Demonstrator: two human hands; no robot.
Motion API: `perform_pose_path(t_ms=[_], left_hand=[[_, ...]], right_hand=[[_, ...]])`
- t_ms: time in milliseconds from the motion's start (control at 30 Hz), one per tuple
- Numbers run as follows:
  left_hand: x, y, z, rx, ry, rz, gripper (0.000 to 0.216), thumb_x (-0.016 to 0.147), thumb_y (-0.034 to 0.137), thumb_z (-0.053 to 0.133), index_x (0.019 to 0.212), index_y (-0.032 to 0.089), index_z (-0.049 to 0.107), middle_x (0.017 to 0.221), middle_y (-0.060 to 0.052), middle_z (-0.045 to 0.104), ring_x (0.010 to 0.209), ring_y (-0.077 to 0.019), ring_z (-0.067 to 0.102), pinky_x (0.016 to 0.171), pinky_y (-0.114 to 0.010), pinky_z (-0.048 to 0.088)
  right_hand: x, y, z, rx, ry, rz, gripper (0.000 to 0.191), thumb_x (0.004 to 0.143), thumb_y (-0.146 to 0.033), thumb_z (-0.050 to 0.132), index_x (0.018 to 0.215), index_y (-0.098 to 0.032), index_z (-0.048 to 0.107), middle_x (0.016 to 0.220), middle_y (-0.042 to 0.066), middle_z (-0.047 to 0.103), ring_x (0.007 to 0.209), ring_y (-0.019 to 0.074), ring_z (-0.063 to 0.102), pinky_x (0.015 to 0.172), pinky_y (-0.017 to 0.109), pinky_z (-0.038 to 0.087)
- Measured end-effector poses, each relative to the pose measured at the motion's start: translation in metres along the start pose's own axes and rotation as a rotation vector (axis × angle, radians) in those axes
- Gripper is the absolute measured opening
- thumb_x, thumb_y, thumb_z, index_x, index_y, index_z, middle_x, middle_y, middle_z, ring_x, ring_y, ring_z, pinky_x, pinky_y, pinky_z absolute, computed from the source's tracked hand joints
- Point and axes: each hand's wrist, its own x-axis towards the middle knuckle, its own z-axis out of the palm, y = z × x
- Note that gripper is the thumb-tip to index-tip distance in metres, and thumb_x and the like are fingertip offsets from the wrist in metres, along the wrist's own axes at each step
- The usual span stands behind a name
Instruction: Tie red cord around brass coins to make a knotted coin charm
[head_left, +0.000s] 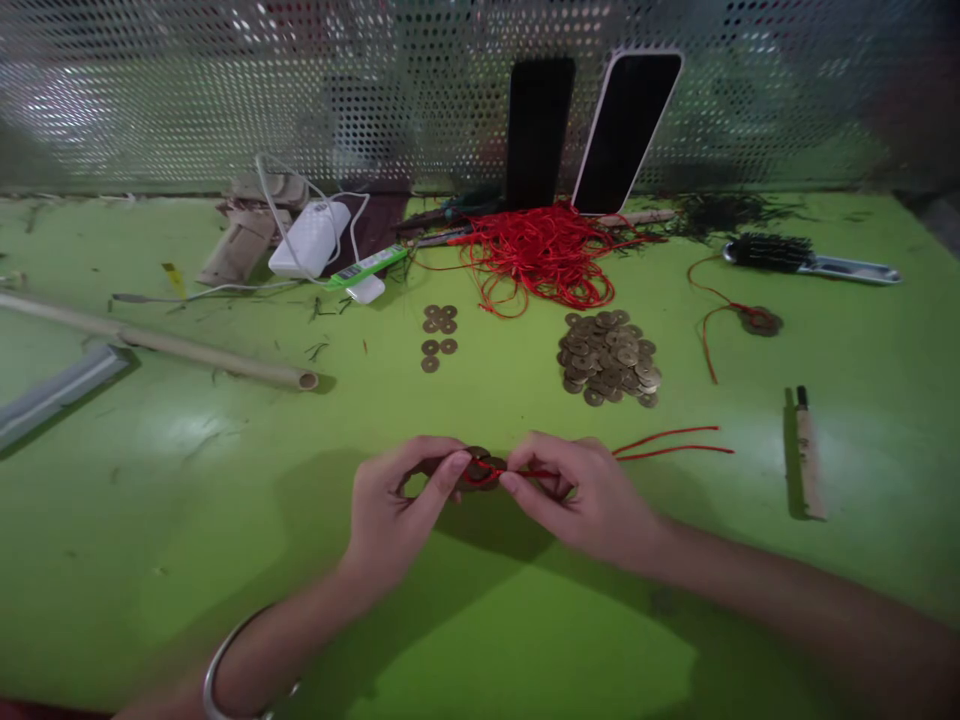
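My left hand [397,505] and my right hand [581,495] meet low over the green table [480,620]. Between their fingertips they pinch a small cluster of round holed coins [480,467] bound with red cord. The cord's two loose ends [671,442] trail off to the right from my right hand. A metal bangle sits on my left wrist. Behind the hands lie a heap of holed coins [609,357] and a small group of several coins [439,335]. A tangle of red cord [544,255] is farther back.
Two phones [626,130] lean on the perforated metal screen at the back. A white power bank with cables [309,238], a green-white lighter [367,265], a brush [806,255], a finished corded coin piece [759,320], a stick [808,455] and a long tube [210,355] lie around.
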Motion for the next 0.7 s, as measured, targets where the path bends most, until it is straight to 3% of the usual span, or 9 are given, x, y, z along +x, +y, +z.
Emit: perform_pose_path(t_ms=[200,367,567,700], left_hand=[[0.0021,0.0022,-0.0001,0.002,0.003,-0.037,0.009,0.083,0.023,0.06,0.084,0.022,0.069,0.068,0.003,0.072,0.055,-0.0083,0.065,0.047,-0.014,0.054],[0.0021,0.0011,0.001,-0.106,-0.061,-0.065,0.019,0.082,0.02,0.063,0.1,0.024,0.067,0.085,0.0,0.074,0.068,-0.0112,0.07,0.057,-0.018,0.06],[-0.0014,0.0007,0.0026,-0.107,0.009,0.014,0.02,0.078,0.011,0.065,0.094,0.022,0.069,0.078,0.001,0.073,0.055,-0.008,0.066,0.05,-0.015,0.058],[-0.0003,-0.0001,0.0034,-0.099,0.001,0.028,0.022,0.079,0.01,0.063,0.096,0.022,0.068,0.08,0.001,0.073,0.058,-0.0075,0.067,0.053,-0.014,0.059]], right_hand=[[0.0009,-0.0006,0.0004,0.205,-0.031,0.076,0.015,0.086,-0.029,0.051,0.076,-0.017,0.05,0.055,-0.006,0.04,0.044,0.0056,0.033,0.04,0.017,0.022],[0.0003,0.0022,-0.0027,0.299,0.012,0.087,0.015,0.086,-0.027,0.053,0.075,-0.017,0.05,0.055,-0.007,0.038,0.046,0.0048,0.031,0.04,0.016,0.022],[-0.0001,0.0041,-0.0025,0.324,0.017,0.083,0.016,0.085,-0.03,0.055,0.076,-0.017,0.05,0.056,-0.007,0.038,0.045,0.0045,0.03,0.039,0.015,0.023],[0.0015,0.004,-0.0031,0.322,0.014,0.077,0.015,0.086,-0.028,0.055,0.076,-0.017,0.05,0.055,-0.007,0.039,0.045,0.0044,0.031,0.039,0.015,0.023]])
